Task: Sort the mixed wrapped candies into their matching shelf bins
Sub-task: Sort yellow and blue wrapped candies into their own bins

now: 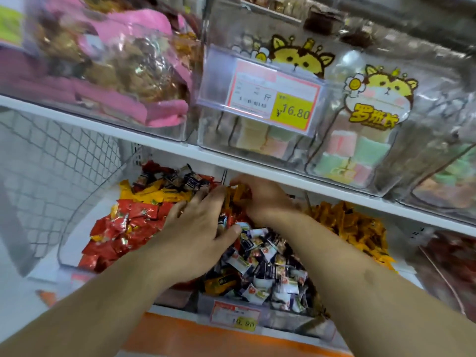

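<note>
Head view, lower shelf. Both forearms reach forward and up into the clear shelf bins (77,215).

Left hand (198,228): palm down, fingers spread and only slightly bent, laid on the candy where the left bin meets the middle one. Fingertips reach toward the back of the shelf; thumb points right, its tip touching a white and dark wrapped candy (242,226). Grip wide, nothing held that I can see.

Right hand (260,197): further back, under the edge of the upper shelf (257,173). Fingers curled down and left into the orange wrapped candies (237,191). Grip narrow; fingertips buried and blurred, cannot tell if a piece is pinched.

Candy positions:
- red wrapped candies (121,228) fill the front of the left bin; long axes mixed, no common direction.
- yellow wrapped candies (154,191) lie behind the red, mostly long axis left to right.
- dark wrapped candies (188,180) at the back of the left bin, jumbled.
- white and dark pieces heaped in the middle bin, below the wrists, pointing every way.
- a second heap of orange pieces (353,228) in the bin right of the right forearm.

Price tag (237,318) on the middle bin's front. Upper shelf carries clear bins of bagged sweets (373,119) and a larger price tag (270,96).
</note>
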Demonstrator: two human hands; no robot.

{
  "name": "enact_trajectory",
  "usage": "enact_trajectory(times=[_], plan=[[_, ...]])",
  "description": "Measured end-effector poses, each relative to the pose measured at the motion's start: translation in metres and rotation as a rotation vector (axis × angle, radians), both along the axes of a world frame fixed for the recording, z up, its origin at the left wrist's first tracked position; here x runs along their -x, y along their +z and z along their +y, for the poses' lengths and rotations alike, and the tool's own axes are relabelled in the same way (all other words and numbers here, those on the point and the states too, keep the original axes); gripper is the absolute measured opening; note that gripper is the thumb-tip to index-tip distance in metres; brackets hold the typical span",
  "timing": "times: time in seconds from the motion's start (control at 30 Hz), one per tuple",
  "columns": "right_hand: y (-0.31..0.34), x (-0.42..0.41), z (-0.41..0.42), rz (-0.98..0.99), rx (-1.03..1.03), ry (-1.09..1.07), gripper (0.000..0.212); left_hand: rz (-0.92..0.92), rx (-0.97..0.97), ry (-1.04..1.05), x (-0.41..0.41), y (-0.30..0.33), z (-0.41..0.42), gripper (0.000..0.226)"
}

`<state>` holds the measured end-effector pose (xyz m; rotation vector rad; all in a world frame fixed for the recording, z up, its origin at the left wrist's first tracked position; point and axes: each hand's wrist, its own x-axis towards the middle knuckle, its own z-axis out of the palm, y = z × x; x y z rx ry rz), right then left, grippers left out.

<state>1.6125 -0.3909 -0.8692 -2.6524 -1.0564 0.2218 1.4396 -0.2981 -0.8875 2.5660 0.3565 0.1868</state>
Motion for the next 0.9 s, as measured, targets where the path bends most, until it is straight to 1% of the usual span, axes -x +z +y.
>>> enact_trajectory(times=[0.03,0.07,0.13,0.2,0.33,0.43,0.5,0.57,0.63,0.77,0.83,0.9], plan=[[-0.001,-0.002,0.002,-0.020,0.011,0.013,0.034,0.003,0.001,-0.009,0.000,0.001,0.000,0.072],[-0.003,-0.004,0.003,-0.036,0.026,0.020,0.034,0.005,-0.001,-0.015,0.000,0.001,0.001,0.072],[-0.005,-0.005,0.002,-0.065,0.066,0.005,0.020,0.012,0.001,-0.021,0.000,0.000,0.003,0.072],[-0.005,-0.006,-0.001,-0.109,0.048,-0.023,0.013,0.032,0.000,-0.025,0.001,-0.001,0.004,0.073],[0.003,0.004,-0.017,-0.129,-0.028,-0.049,0.012,0.056,0.009,-0.026,0.003,0.002,0.002,0.075],[0.010,0.023,-0.048,-0.234,-0.178,-0.062,0.023,0.120,-0.008,-0.031,0.005,0.005,-0.003,0.080],[0.018,0.038,-0.077,-0.195,-0.331,-0.104,0.022,0.189,-0.031,-0.024,0.007,0.008,-0.007,0.084],[0.026,0.051,-0.111,-0.170,-0.378,-0.169,0.018,0.240,-0.039,-0.020,0.011,0.011,-0.012,0.086],[0.028,0.054,-0.147,-0.197,-0.351,-0.254,0.020,0.260,-0.042,-0.022,0.016,0.014,-0.017,0.087],[0.020,0.044,-0.200,-0.252,-0.253,-0.420,0.032,0.269,-0.052,-0.028,0.028,0.019,-0.025,0.088],[0.016,0.045,-0.210,-0.241,-0.160,-0.416,0.040,0.275,-0.068,-0.030,0.034,0.021,-0.028,0.090],[0.013,0.046,-0.210,-0.243,-0.158,-0.348,0.042,0.282,-0.061,-0.035,0.038,0.023,-0.027,0.092]])
